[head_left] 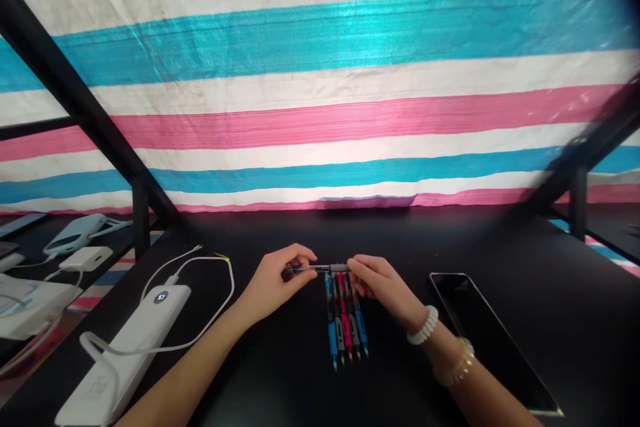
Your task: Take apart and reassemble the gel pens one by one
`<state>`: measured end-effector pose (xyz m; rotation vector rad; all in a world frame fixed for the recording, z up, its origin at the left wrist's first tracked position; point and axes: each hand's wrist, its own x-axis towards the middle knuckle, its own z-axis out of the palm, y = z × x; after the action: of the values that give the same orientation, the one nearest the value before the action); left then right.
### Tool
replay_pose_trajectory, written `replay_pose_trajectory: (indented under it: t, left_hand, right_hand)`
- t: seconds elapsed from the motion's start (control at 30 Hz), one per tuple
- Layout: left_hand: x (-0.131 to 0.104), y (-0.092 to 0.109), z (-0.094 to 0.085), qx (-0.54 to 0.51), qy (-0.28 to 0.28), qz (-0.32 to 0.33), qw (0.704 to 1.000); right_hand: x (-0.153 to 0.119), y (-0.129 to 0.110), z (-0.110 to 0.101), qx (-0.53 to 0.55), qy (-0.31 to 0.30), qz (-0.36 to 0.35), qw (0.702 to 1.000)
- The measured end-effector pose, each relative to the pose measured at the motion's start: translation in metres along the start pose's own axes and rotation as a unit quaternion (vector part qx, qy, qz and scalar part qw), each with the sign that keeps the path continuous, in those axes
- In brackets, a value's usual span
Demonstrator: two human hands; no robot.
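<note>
My left hand (285,273) pinches one end of a dark pen (325,268) that is held level, left to right. The pen's grey end lies between the fingertips of my right hand (377,280), which wears two beaded bracelets on the wrist. Just below, several pens lie side by side on the black table, among them a blue pen (332,333), a red pen (345,320) and another blue pen (361,327). Their tips point toward me. The held pen crosses just above their far ends; whether it touches them I cannot tell.
To the left lies a white power bank (135,353) with a looped white cable (231,287). A black phone (493,340) rests on the right. Chargers and cables (85,257) sit on a surface at far left. Behind the table (280,380) hangs a striped sheet (330,100).
</note>
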<state>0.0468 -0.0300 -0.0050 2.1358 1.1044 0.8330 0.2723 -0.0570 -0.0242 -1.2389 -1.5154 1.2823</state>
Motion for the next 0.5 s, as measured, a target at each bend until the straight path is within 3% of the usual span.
replay_pose_trajectory:
  t: [0.2, 0.5]
  left_hand:
    - [0.002, -0.002, 0.005, -0.158, 0.058, -0.091, 0.981]
    - [0.000, -0.010, 0.021, -0.292, 0.117, -0.178, 0.932]
  right_hand:
    - [0.000, -0.004, -0.002, 0.088, 0.023, 0.022, 0.996]
    - [0.003, 0.002, 0.000, 0.081, 0.050, 0.014, 0.995]
